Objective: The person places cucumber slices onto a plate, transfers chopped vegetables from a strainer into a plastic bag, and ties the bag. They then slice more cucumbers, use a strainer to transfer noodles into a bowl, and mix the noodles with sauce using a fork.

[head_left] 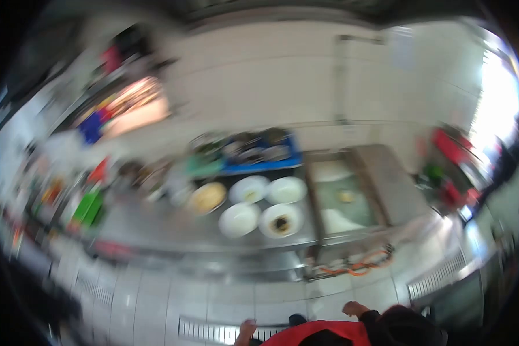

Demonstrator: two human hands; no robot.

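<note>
My left hand [247, 331] hangs low at the bottom edge, over the tiled floor and a floor grate. To the right, my right hand [355, 309] is in front of my red and black clothing. Both hands are small and blurred, so how the fingers are held does not show; no object can be made out in either. The metal counter ahead is apart from both hands. On it stand several white bowls, one of them a white bowl [281, 221] with something dark inside. Beside these is a bowl [208, 198] with yellowish contents.
Behind the bowls, a blue tray [262, 167] holds several containers. A fryer-like basin [345, 199] with cloudy liquid is set right of the counter [155, 228]. Orange hose [360, 268] runs beneath it. A green container [87, 207] stands left; a floor grate [202, 330] lies below.
</note>
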